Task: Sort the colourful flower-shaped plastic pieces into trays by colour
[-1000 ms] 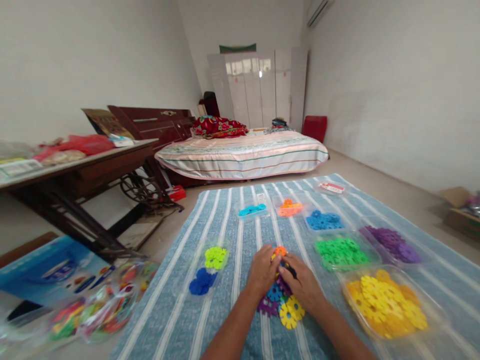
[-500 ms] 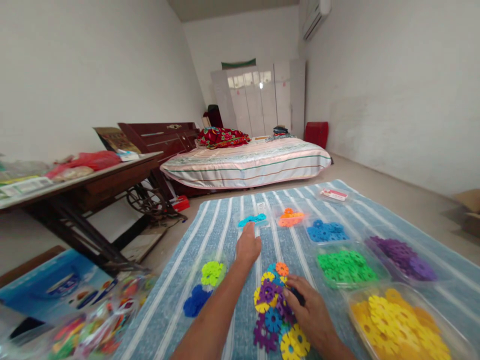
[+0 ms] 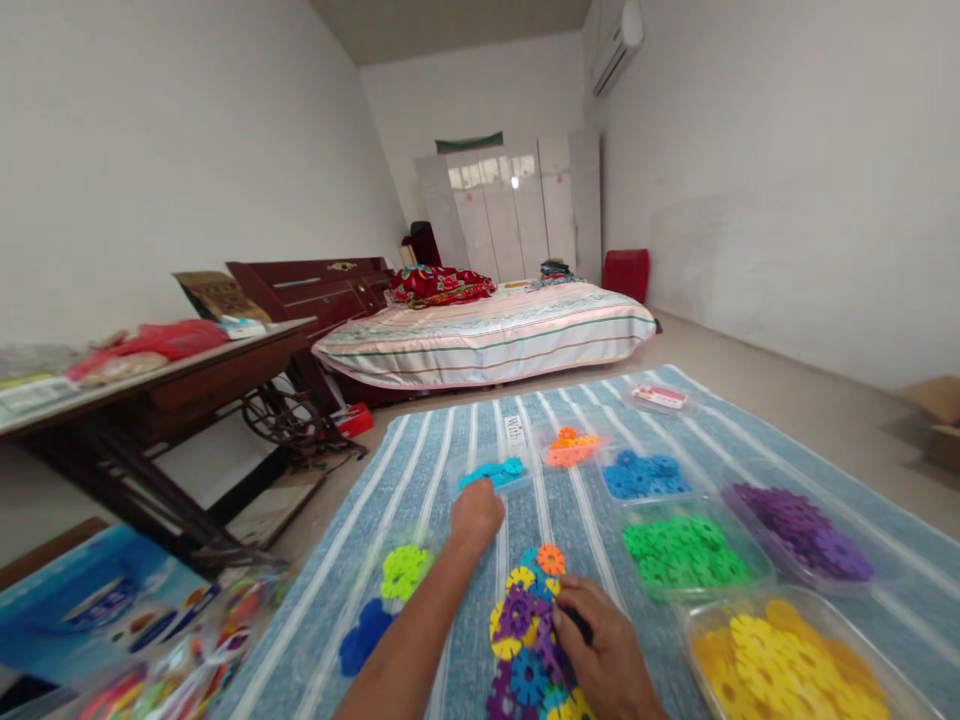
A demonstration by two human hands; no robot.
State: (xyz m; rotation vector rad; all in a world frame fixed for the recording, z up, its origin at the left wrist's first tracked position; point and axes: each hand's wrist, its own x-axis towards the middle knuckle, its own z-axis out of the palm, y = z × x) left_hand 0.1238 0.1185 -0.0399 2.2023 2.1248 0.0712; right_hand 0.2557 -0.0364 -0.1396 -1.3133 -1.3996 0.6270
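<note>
My left hand (image 3: 478,517) is closed at the near edge of a clear plastic tray (image 3: 515,487) of light-blue flower discs (image 3: 491,472). Its fingertips are hidden, so I cannot make out what they hold. My right hand (image 3: 604,640) is closed around the right side of a build of interlocked flower discs (image 3: 517,612) in purple, yellow, blue and orange, lying on the striped cloth (image 3: 345,560). Something dark (image 3: 579,625) shows by its thumb. Lime-green discs (image 3: 406,571) and dark-blue discs (image 3: 367,635) lie left of my left forearm.
To the right stand trays of yellow (image 3: 787,650), green (image 3: 686,552), purple (image 3: 802,530) and blue discs (image 3: 645,474). Orange discs (image 3: 571,447) sit in another tray farther back. A bed (image 3: 487,340), a sewing-machine table (image 3: 172,375) and bagged toys (image 3: 187,665) surround the cloth.
The view has tilted slightly upward. The light-blue discs' tray and my left hand have come nearer to me, and a white label shows behind the tray. My right hand stays on the build.
</note>
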